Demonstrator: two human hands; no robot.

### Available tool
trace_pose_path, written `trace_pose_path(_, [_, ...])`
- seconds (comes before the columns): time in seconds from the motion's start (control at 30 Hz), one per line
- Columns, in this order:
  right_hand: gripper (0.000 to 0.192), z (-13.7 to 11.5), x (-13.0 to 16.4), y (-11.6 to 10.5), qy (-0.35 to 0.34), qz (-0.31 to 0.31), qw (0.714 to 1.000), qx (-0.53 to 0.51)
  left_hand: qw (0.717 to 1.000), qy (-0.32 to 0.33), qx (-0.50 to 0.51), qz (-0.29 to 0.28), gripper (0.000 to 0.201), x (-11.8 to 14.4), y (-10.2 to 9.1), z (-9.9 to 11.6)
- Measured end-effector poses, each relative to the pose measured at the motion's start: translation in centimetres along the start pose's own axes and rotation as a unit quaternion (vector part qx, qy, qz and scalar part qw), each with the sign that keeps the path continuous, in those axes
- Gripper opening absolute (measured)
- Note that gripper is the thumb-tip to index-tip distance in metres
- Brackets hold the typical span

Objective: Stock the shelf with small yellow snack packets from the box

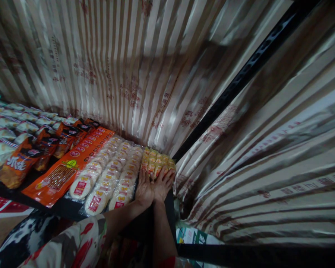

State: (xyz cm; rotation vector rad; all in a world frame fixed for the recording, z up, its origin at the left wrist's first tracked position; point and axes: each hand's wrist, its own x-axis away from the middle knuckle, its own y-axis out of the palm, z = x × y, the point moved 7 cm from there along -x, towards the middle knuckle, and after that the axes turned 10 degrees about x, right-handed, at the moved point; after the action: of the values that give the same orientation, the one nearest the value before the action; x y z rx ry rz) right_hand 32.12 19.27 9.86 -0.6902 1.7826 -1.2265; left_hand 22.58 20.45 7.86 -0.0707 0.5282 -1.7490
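Note:
Small yellow snack packets (157,158) sit in close rows at the far right corner of a dark shelf (141,219). My left hand (145,192) lies with its fingers stretched against the near side of these packets. Beside it, touching at the thumbs, my right hand (162,187) is spread flat against the packets' right part. Neither hand grips anything. Just left of my hands are rows of round white rice crackers in clear wrappers (124,182), overlapping from front to back.
Further left lie a long orange snack bag (69,167), orange and black bags (20,163) and white bags (5,132). Striped curtain-like sheeting (122,67) hangs behind and to the right. A black post (226,91) rises from the shelf's right corner.

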Motion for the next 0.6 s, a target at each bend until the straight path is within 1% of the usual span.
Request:
trace_pose_path(0.07, [0.072, 0.0, 0.0, 0.1, 0.003, 0.002, 1.0, 0.01, 0.998, -0.033, -0.045, 0.013, 0.06, 0.1, -0.5, 0.2])
trace_pose_path(0.1, [0.072, 0.0, 0.0, 0.1, 0.004, 0.002, 1.0, 0.011, 0.997, -0.036, -0.062, 0.017, 0.06, 0.2, -0.6, 0.5])
trace_pose_path(0.17, [0.073, 0.0, 0.0, 0.0, 0.005, 0.003, 1.0, 0.007, 0.995, -0.022, -0.088, 0.027, 0.061, 0.6, -0.8, 1.1])
trace_pose_path(0.23, [0.074, -0.1, 0.1, -0.2, -0.001, 0.001, 1.0, 0.0, 0.994, 0.007, -0.105, 0.03, 0.06, 1.0, -0.5, 1.5])
trace_pose_path(0.3, [0.073, -0.1, 0.2, -0.4, -0.008, -0.008, 1.0, 0.0, 0.993, 0.026, -0.116, 0.026, 0.058, 1.3, -0.1, 1.5])
trace_pose_path(0.4, [0.069, -0.2, 0.2, -0.5, -0.011, -0.027, 1.0, 0.003, 0.992, 0.026, -0.125, 0.013, 0.055, 1.4, 0.3, 1.1])
trace_pose_path(0.5, [0.071, -0.2, 0.2, -0.6, -0.003, -0.027, 1.0, -0.011, 0.991, 0.033, -0.133, -0.002, 0.055, 1.5, 0.0, 1.5])
trace_pose_path(0.6, [0.073, 0.1, 0.1, -0.8, 0.003, -0.007, 0.999, -0.04, 0.99, 0.046, -0.134, -0.006, 0.056, 1.9, -0.6, 2.5])
